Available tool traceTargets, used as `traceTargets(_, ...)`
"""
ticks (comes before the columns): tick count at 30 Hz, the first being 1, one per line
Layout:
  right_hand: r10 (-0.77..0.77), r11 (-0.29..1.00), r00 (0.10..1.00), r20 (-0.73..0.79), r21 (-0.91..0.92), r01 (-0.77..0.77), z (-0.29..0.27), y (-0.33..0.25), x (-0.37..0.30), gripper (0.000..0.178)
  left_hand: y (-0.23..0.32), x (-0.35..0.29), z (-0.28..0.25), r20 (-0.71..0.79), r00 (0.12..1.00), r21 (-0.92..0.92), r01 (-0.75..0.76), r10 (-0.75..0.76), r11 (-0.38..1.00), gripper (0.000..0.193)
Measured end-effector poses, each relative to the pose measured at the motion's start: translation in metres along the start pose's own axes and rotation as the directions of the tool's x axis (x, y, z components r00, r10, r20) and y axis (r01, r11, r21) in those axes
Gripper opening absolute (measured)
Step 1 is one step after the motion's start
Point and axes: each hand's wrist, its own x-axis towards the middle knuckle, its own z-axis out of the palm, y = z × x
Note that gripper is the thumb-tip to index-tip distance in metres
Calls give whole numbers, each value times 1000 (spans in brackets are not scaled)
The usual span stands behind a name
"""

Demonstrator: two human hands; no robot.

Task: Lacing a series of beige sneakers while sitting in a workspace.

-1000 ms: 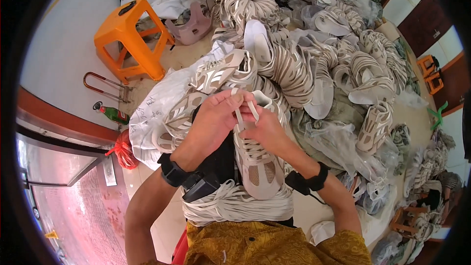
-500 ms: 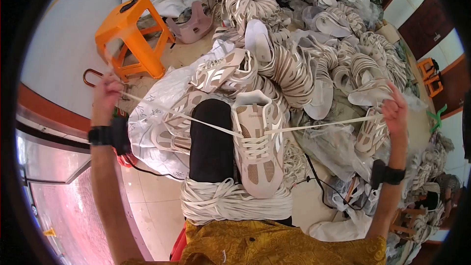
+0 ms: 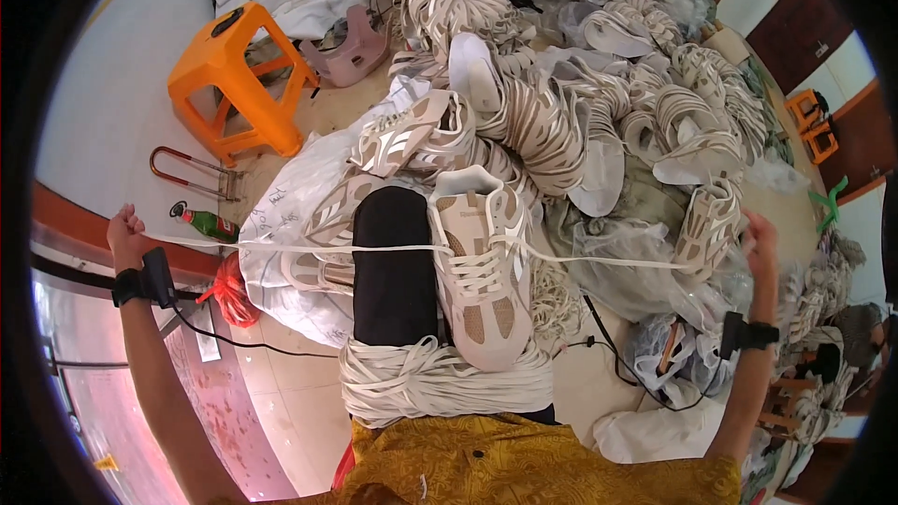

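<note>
A beige and white sneaker (image 3: 484,304) rests toe toward me on my lap, beside my dark-clad leg (image 3: 395,266). From its upper eyelets a flat off-white shoelace (image 3: 309,248) stretches out to both sides. Far to the left, my left hand (image 3: 126,227) is closed on one end of it. The right stretch sags and is lost to sight near another sneaker (image 3: 707,224). Just beyond that sneaker is my right hand (image 3: 761,241), its fingers bent and partly hidden; whether they hold the lace cannot be made out. A thick bundle of off-white shoelaces (image 3: 444,383) lies across my lap.
Ahead and to the right, shoes and stacked shoe uppers (image 3: 552,136) form a large heap among clear plastic bags. An orange stool (image 3: 229,84), a U-shaped lock (image 3: 192,168), a green bottle (image 3: 210,224) and a red bag (image 3: 236,292) are at the left. Black cables (image 3: 253,346) cross the floor.
My left hand has moved outward and down, drawing out more lace. My right hand is slightly lower, and the lace on that side has gone from taut to sagging.
</note>
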Motion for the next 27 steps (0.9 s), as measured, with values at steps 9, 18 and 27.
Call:
traceTargets(9, 77, 964, 609, 789, 97, -248, 270, -106, -106, 20, 151, 41, -62, 218, 944, 103, -274, 247, 956, 19)
traceTargets(18, -133, 989, 583, 801, 146, 25, 361, -52, -127, 31, -70, -294, 142, 896, 400, 372, -443, -192, 816, 33)
traceTargets(27, -553, 260, 269, 788, -143, 955, 380, -41, -143, 10, -140, -387, 184, 949, 272, 299, -604, -161, 739, 17)
